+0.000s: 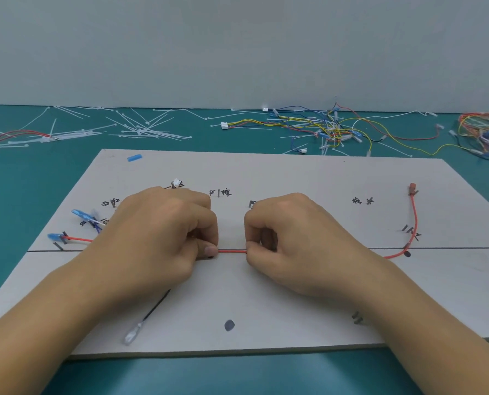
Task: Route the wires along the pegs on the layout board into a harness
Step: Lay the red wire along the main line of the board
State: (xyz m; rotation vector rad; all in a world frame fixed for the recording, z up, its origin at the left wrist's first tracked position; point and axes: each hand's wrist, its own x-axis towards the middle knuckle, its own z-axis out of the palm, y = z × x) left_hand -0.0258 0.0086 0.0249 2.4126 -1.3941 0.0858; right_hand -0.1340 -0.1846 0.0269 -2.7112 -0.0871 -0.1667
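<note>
Teal bench mat (15, 181) covers the work surface. White cable ties (140, 129) lie scattered loose over its far left part (many crossing one another), with a few strays toward the far right. Plain pale grey wall (237, 47) stands behind.

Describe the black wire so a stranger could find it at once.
Start at the pale layout board on the green mat. Near its front left, from under the left hand, a black wire slants toward the edge. Alone among the board's wires it is black and ends in a clear terminal.
</note>
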